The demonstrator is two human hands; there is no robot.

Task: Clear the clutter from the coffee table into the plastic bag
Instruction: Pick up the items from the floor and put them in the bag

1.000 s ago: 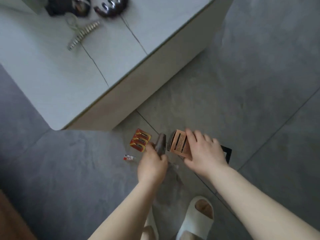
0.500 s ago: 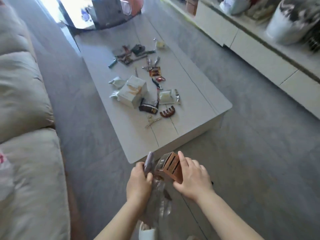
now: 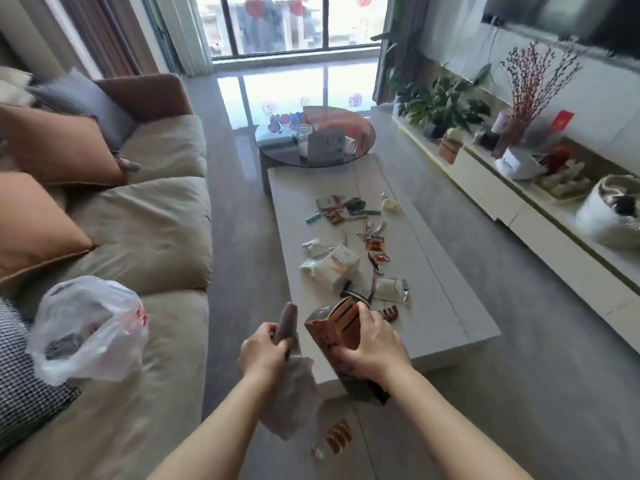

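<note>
My right hand (image 3: 372,344) grips a tall brown carton (image 3: 337,336) with an open slotted top, held in front of the near end of the long grey coffee table (image 3: 446,299). My left hand (image 3: 265,351) is closed on a crumpled clear wrapper (image 3: 292,386) that hangs down below it. Several bits of clutter lie on the table: a white box (image 3: 337,268), a white packet (image 3: 389,288), a brown hair claw (image 3: 389,315) and small wrappers (image 3: 337,209). A white plastic bag (image 3: 86,327), open at the top, sits on the sofa to my left.
The beige sofa (image 3: 145,244) with orange cushions runs along the left. An orange battery pack (image 3: 339,439) and a small scrap lie on the floor by my arms. A round glass table (image 3: 360,128) stands beyond the coffee table. A low white TV cabinet (image 3: 491,188) lines the right wall.
I have risen from crouching at the floor and looked up; both hands lifted the carton and the wrapper from the floor to table height. The battery pack stays on the floor.
</note>
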